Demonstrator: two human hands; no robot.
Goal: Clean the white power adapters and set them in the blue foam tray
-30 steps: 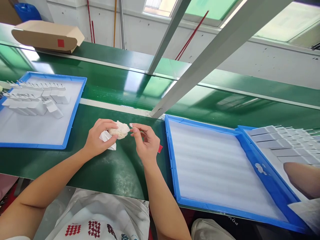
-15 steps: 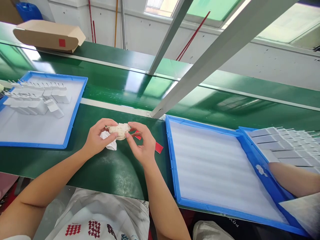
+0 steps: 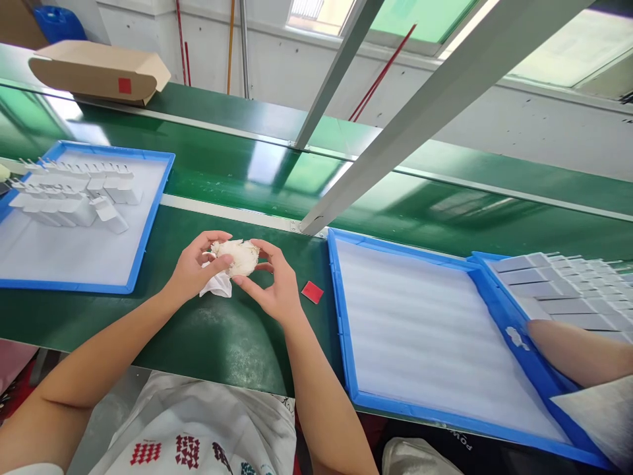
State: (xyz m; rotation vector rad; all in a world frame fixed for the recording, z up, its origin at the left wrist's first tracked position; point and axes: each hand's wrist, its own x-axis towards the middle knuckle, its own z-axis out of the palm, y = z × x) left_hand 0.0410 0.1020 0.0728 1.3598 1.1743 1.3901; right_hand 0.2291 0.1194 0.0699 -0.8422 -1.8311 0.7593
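A cream-white, rough-edged wad, perhaps crumpled cloth, is held between my two hands just above the green bench. My left hand grips its left side, thumb in front and fingers behind. On the other side, my right hand pinches the wad with the thumb low and the fingers at its upper right edge. Under the wad and by my left fingertips lies a crumpled white cloth. A small red piece rests on the bench to the right of my right hand.
At the left, a blue-rimmed tray holds several white blocks with prongs. On the right, another blue tray has a white lining. Beyond it are more white blocks and another person's arm. A metal post slants overhead.
The wad has turned in my fingers and shows a wider, rounder face. My right hand has shifted slightly left and down. A red bit seen behind my right fingers no longer shows.
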